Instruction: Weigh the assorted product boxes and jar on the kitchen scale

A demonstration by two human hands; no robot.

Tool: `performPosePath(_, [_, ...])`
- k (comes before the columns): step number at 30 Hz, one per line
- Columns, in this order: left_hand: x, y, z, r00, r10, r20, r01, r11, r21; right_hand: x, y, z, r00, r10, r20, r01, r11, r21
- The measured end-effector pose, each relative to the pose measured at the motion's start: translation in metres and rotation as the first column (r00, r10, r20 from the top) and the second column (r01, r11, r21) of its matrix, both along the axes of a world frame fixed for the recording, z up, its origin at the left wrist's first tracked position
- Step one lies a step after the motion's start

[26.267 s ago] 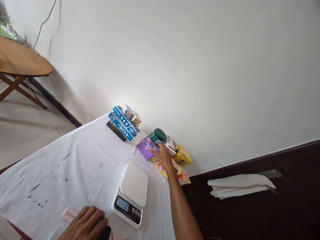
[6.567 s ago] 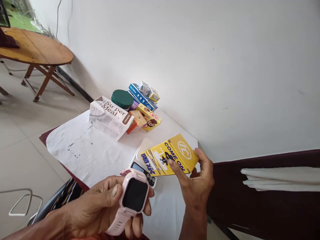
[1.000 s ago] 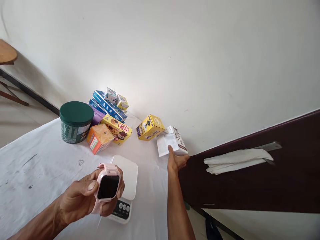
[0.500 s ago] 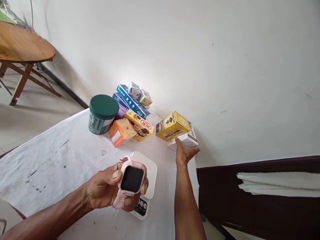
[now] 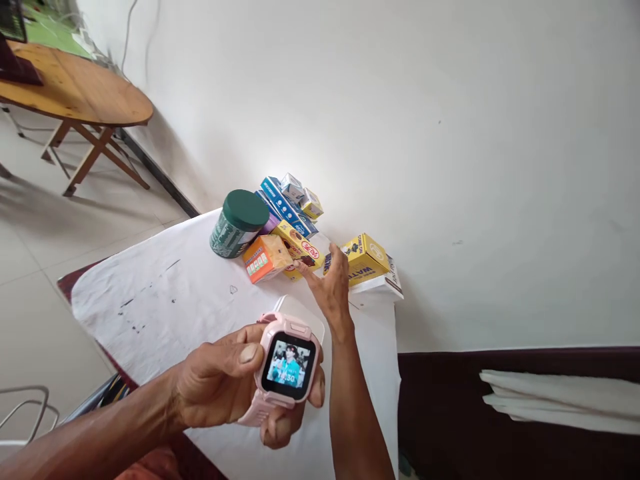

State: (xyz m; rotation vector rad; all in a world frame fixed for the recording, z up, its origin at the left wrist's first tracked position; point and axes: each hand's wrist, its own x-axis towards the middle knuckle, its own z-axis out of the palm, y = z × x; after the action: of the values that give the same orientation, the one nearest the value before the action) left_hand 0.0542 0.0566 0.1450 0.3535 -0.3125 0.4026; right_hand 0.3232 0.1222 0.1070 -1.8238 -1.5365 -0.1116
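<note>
A pink smartwatch [image 5: 289, 365] is gripped in my left hand [image 5: 220, 380], its lit screen showing a picture and the time. My right hand [image 5: 330, 287] reaches out with thumb and fingers apart, holding nothing. It is between an orange packet [image 5: 267, 259] and a yellow box marked WATER [image 5: 367, 257]; whether it touches either I cannot tell. Under the yellow box lies a white box [image 5: 383, 287]. A yellow snack box [image 5: 303, 250] sits just beyond the fingertips. Partly hidden behind the watch is a white kitchen scale [image 5: 305, 313].
A green-lidded tub [image 5: 240, 223] stands left of the packet. Blue boxes [image 5: 285, 207] are stacked behind, with small cartons [image 5: 293, 188] on top. The white tablecloth [image 5: 165, 293] covers the table beside the wall [image 5: 475, 200]. A round wooden table [image 5: 100, 93] stands at the far left.
My right hand has left the white box and moved left towards the orange packet, fingers spreading. The watch screen has lit up. The view has shifted, so the table's left edge shows.
</note>
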Motion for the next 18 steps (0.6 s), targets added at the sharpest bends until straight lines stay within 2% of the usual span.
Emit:
performPosePath(5, [-0.025, -0.012, 0.010, 1.000, 0.014, 0.010, -0.014, 1.000, 0.025, 0.011, 0.024, -0.009, 1.000, 0.009, -0.026, -0.012, 0.993, -0.115])
performPosePath(11, [-0.035, -0.019, 0.020, 0.999, 0.042, 0.003, -0.042, 0.999, 0.009, 0.019, 0.033, -0.008, 0.998, 0.033, -0.058, -0.047, 0.966, -0.255])
performPosePath(15, [-0.038, -0.022, 0.022, 1.000, 0.020, 0.011, -0.020, 1.000, -0.008, 0.010, 0.035, -0.005, 0.994, -0.048, -0.102, 0.021, 0.967, -0.253])
performPosePath(18, [-0.037, -0.024, 0.022, 0.999, 0.045, 0.000, -0.045, 0.999, -0.009, 0.008, 0.025, 0.005, 0.983, -0.122, -0.137, 0.093, 0.975, -0.201])
